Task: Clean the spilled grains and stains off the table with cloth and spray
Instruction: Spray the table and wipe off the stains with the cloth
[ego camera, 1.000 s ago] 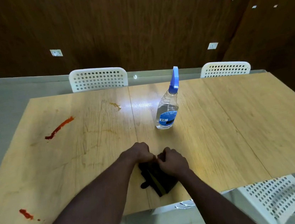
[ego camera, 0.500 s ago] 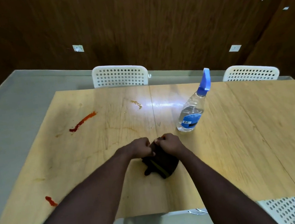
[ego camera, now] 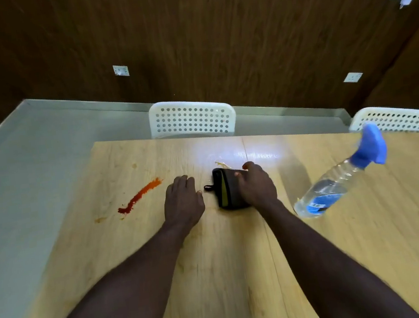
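Note:
A folded dark cloth [ego camera: 225, 191] with a yellow-green stripe lies on the wooden table [ego camera: 236, 261]. My right hand [ego camera: 255, 186] lies over its right half, fingers spread and reaching its far edge. My left hand [ego camera: 183, 201] rests flat on the table just left of the cloth, apart from it. A small yellowish stain [ego camera: 221, 163] sits right beyond the cloth. A red streak [ego camera: 140, 196] runs left of my left hand. The clear spray bottle [ego camera: 338, 182] with a blue trigger head stands to the right.
Two white perforated chairs, one [ego camera: 192, 118] at the table's far side and another [ego camera: 393, 120] at far right. The table's left edge drops to grey floor [ego camera: 21, 182]. Dark wood panelling closes the back.
Both hands pushed forward across the table with the cloth. My left hand let go of the cloth and now lies flat beside it. The view swung left and leaned in.

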